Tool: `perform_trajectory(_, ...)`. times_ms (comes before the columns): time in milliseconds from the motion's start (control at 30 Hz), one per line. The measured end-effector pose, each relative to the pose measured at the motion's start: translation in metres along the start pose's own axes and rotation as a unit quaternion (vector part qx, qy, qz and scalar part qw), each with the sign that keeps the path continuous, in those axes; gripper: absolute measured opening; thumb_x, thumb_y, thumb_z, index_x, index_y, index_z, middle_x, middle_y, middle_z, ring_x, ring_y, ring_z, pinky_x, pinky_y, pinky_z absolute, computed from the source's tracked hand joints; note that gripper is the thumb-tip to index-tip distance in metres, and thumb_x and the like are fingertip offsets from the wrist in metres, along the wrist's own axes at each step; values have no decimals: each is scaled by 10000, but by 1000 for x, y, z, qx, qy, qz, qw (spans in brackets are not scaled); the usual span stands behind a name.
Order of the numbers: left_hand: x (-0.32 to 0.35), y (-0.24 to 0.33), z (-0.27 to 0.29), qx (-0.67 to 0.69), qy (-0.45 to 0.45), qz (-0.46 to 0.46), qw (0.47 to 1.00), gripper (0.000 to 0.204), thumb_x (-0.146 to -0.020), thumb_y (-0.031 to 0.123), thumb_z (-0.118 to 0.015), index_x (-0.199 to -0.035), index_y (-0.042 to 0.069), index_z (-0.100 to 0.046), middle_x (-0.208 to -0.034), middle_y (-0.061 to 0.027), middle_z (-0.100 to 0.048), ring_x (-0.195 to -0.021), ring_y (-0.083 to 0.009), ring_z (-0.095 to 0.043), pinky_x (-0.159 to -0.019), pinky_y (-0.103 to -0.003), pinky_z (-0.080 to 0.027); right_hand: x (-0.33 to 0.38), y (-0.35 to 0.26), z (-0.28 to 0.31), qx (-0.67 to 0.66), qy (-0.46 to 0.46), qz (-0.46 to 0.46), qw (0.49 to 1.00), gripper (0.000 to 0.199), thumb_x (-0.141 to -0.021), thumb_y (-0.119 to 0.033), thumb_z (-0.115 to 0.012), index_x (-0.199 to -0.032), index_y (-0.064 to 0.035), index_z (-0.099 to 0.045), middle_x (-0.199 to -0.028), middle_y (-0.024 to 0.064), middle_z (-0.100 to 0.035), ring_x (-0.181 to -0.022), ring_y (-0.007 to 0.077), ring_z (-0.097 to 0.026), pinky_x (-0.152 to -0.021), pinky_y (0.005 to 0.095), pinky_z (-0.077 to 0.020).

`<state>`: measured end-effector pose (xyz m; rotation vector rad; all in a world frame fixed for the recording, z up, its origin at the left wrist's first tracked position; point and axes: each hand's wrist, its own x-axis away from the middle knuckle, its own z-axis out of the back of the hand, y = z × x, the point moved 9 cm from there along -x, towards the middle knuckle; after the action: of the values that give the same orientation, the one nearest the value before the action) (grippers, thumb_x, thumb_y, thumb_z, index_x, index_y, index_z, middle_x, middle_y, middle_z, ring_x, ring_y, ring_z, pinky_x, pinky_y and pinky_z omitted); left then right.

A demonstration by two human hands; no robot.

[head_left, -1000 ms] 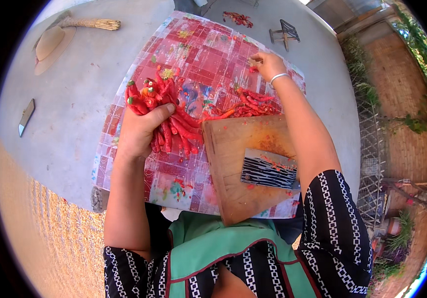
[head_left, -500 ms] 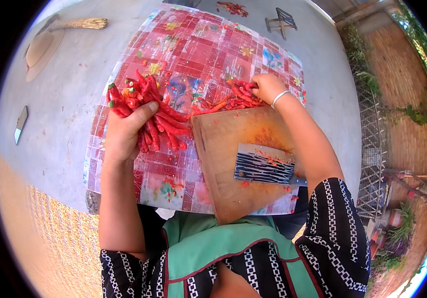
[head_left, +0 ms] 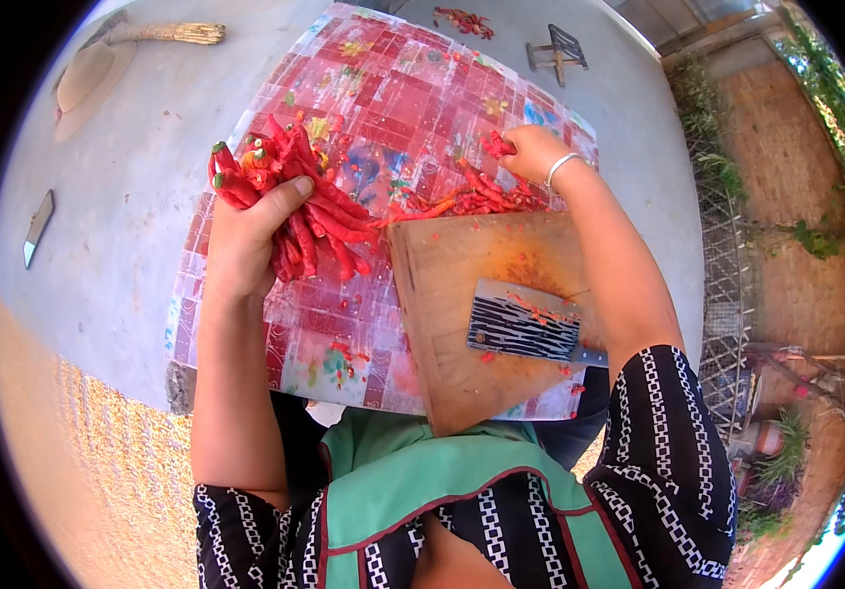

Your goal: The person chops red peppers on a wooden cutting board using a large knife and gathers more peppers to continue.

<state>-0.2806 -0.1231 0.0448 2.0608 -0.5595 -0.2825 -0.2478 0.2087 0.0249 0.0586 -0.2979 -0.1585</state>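
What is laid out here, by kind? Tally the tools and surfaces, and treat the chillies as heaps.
Wooden chopping board: 1
Cleaver: 1
Patterned red mat: 1
Red chilli heaps: 2, a bunch gripped by the left hand, a pile under the right hand
Total: 5

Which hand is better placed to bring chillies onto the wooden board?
Probably the left hand: its grip already holds a full bunch of red chillies beside the cutting board. The right hand pinches only a few, farther away.
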Motion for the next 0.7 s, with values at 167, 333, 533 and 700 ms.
perform_trajectory(167, 0, 0, -1, 6, 2, -14, 1000, 211, -805, -14, -618, -1012, -29, -584, -921, -87, -644, -819, -177, -638, -738, -318, -526, 11, -8, -23, -15, -54, -19, 998, 314, -739, -284, -719, -892, -14, -667, -890, 217, -649, -846, 361, -620, -763, 408, -479)
perform_trajectory(333, 2, 2, 2, 4, -3, -12, 1000, 219, -804, -11, -627, -1018, -26, -585, -931, -87, -644, -825, -177, -637, -741, -320, -525, 17, -1, -8, -66, -44, -30, 996, 304, -737, -290, -724, -896, -35, -682, -885, 208, -654, -829, 343, -625, -750, 402, -476)
perform_trajectory(533, 0, 0, -1, 15, 4, -8, 1000, 213, -804, -13, -627, -1013, -22, -589, -936, -84, -643, -837, -174, -633, -753, -321, -522, -3, -25, -14, 15, -41, -22, 999, 375, -720, -329, -721, -938, -27, -685, -961, 202, -667, -924, 347, -636, -842, 404, -499)
perform_trajectory(700, 1, 2, -1, 16, -8, -11, 1000, 200, -804, -10, -633, -999, -12, -594, -923, -73, -642, -825, -165, -629, -752, -315, -515, -8, -33, -30, 43, -36, -4, 998, 316, -726, -256, -705, -932, -19, -676, -968, 208, -663, -935, 354, -633, -853, 411, -501)
